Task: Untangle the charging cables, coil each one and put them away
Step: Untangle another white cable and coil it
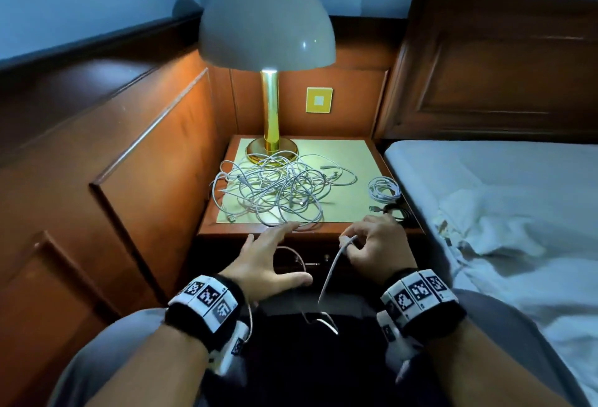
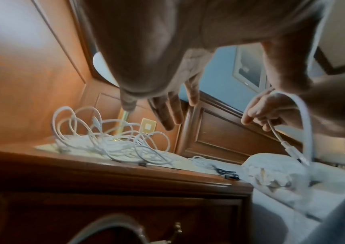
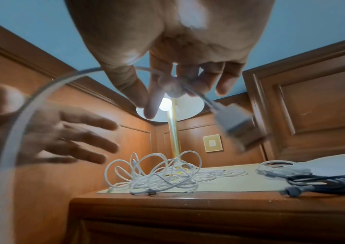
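The left hand (image 1: 263, 261) hovers at the front edge of the surface (image 1: 343, 164) with fingers spread wide and holding nothing, its fingertips just reaching the nearest loop of the tangle of white charging cables (image 1: 275, 190). That tangle sprawls across the middle of the surface, touching the brass lamp base (image 1: 271, 149). To the right, the right hand (image 1: 375, 245) pinches a freed white cable (image 1: 333, 267) near its plug (image 3: 236, 125); the rest of it droops off the front edge toward the person's lap. At the right edge of the surface lie a coiled white cable (image 1: 383, 190) and, just in front of it, a dark cable (image 1: 393, 211) bunched together.

Risks, as I judge them: the hanging length could snag on the drawer handle (image 1: 310, 264) while being coiled. If the left hand drags at the pile, loops could tighten into knots, slide off the front edge, or tug at the lamp. The finished coils sit close to the bed-side edge and could be knocked off.

The surface is a wooden nightstand with a pale inlaid top, set in a corner of wood panelling below blue walls. A domed lamp (image 1: 267, 18) is lit; a square wall switch (image 1: 319, 100) sits behind it. A bed (image 1: 501, 180) with white sheets and a dark headboard (image 1: 501, 60) lies to the right.
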A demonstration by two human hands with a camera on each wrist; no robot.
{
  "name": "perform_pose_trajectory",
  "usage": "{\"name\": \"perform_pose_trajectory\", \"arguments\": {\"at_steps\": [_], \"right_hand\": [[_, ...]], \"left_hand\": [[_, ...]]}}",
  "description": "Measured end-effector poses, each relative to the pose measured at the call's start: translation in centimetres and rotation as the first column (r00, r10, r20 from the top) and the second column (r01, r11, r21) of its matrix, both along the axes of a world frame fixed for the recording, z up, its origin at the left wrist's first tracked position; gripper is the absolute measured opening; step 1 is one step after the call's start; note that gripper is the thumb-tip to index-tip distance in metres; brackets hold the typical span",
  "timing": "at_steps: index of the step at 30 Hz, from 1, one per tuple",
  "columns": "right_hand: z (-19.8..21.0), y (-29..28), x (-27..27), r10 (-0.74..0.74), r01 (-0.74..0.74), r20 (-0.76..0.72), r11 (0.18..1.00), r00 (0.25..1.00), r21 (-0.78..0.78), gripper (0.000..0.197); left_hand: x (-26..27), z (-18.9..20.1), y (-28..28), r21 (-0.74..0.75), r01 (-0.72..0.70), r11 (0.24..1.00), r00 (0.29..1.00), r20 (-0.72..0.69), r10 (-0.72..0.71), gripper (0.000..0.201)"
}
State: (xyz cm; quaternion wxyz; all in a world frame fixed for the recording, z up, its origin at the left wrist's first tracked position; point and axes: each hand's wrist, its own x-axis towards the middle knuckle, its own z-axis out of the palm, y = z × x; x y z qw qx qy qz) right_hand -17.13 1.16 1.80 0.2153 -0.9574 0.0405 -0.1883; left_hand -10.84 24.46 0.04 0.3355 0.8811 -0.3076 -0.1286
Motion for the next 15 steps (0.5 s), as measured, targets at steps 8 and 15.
{"name": "perform_pose_trajectory", "arguments": {"at_steps": [8,15], "right_hand": [[4.8,0.5,1.8,0.011,0.017,-0.265,0.994,0.964,0.104,0.01],[3.6,-8.2,1.5,0.313,0.237,-0.249,0.078,0.916,0.968,0.021]], "left_hand": [[-0.6,-0.6,-5.0,-0.56,0.02,0.828,0.799,-0.489,-0.35,0.03],[4.5,2.5,-4.4,-0.556,-0.209,0.805,0.92,-0.391,-0.031,0.025]]}}
